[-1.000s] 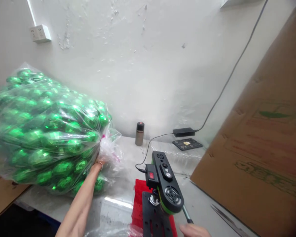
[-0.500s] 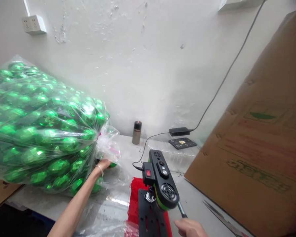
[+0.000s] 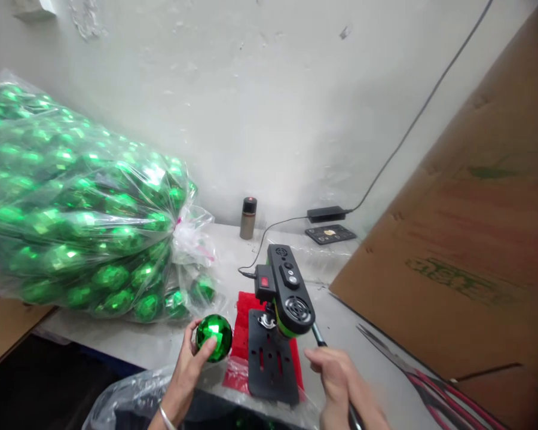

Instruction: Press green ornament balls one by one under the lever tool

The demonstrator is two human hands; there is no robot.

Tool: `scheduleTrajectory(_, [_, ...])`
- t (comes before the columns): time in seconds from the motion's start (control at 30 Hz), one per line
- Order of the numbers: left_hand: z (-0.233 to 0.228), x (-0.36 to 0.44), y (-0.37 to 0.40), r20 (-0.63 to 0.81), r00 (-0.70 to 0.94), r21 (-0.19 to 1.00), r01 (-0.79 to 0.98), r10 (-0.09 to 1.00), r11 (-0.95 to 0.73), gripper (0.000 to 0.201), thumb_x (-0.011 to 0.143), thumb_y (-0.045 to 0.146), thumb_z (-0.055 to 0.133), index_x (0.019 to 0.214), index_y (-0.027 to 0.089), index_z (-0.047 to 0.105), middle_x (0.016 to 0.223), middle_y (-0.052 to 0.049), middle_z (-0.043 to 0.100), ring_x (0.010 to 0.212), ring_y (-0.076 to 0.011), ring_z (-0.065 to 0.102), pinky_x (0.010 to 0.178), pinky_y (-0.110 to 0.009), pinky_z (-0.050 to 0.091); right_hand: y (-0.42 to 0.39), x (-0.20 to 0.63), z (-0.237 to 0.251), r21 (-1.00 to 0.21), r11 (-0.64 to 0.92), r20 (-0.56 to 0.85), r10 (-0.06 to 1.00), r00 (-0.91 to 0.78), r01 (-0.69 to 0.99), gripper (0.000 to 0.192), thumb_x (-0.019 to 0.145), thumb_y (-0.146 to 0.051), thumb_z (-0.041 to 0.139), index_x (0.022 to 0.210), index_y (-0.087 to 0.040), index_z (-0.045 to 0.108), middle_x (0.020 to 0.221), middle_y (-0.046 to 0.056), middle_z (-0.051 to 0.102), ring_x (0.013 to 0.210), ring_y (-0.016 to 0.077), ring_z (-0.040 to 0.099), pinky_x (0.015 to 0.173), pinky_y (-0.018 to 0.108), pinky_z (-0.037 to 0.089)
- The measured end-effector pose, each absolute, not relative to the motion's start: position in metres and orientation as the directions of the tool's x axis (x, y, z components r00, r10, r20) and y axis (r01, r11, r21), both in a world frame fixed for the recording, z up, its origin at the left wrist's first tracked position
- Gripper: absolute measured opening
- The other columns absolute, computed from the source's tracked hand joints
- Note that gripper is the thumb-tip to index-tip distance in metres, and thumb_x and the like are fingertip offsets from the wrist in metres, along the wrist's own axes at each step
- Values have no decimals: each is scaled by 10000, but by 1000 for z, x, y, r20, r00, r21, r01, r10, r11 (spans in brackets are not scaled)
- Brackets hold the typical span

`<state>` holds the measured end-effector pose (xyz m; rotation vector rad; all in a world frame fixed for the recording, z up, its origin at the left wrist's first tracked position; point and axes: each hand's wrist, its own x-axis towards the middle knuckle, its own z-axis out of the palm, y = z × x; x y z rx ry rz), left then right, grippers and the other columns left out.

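My left hand (image 3: pixel 183 370) holds a shiny green faceted ball ornament (image 3: pixel 220 335) between thumb and fingers, left of a black machine (image 3: pixel 291 292). The machine has a red switch and stands over a slotted black plate (image 3: pixel 272 373) on red cloth (image 3: pixel 246 303). My right hand (image 3: pixel 347 382) is closed around the black handle of a metal rod (image 3: pixel 318 335) that slopes up to the machine's near end; its link there is hidden. A big clear bag (image 3: pixel 89 203) full of similar balls lies left, tied at its neck, with more balls under plastic beside it.
Scissors with red handles (image 3: pixel 434 388) lie at right by a large cardboard box (image 3: pixel 457 269). Behind the machine are a spray can (image 3: pixel 248 218), a power adapter (image 3: pixel 327 213) with its cable and a dark flat panel (image 3: pixel 330 233). A clear plastic liner (image 3: pixel 121 394) spreads along the front edge.
My left hand has come away from the bag's neck toward the front, now with a green ball in it. My right hand stays at the rod. The view has tipped downward.
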<state>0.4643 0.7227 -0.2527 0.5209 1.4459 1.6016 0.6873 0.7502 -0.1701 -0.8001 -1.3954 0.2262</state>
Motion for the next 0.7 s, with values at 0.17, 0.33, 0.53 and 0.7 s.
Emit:
scheduleTrajectory(0.17, [-267, 489, 714, -327, -524, 866, -499, 787, 28, 877, 636, 641, 941, 1353, 244, 630, 1331, -85, 748, 1277, -325, 694, 1022, -385, 586, 756, 699, -175, -509, 788, 852, 518, 72, 346, 213, 1024, -75, 547, 940, -202, 696, 826, 19, 744, 726, 145, 714, 648, 245, 547])
scheduleTrajectory(0.33, [-287, 497, 706, -248, -512, 940, -331, 822, 78, 713, 793, 619, 833, 1363, 231, 651, 1362, -139, 728, 1253, -375, 716, 1076, -559, 601, 755, 696, -173, -510, 785, 850, 522, 68, 352, 229, 1034, -67, 513, 970, -205, 683, 830, 10, 726, 742, 133, 709, 659, 239, 552])
scheduleTrajectory(0.53, [-312, 490, 703, 430, -195, 593, 797, 882, -113, 496, 1001, 271, 602, 1482, 378, 654, 1563, -131, 616, 1452, -413, 573, 1162, -684, 500, 752, 696, -169, -527, 778, 839, 541, 62, 342, 230, 1052, -77, 500, 964, -211, 665, 837, -19, 702, 760, 88, 684, 695, 190, 542])
scheduleTrajectory(0.7, [-320, 494, 701, 436, -167, 664, 723, 884, -191, 485, 1093, 310, 487, 1561, 409, 565, 1591, -71, 637, 1574, -348, 475, 1284, -656, 382, 753, 695, -167, -520, 780, 841, 539, 49, 349, 242, 1057, -71, 483, 972, -212, 660, 845, -23, 701, 781, 81, 684, 722, 182, 542])
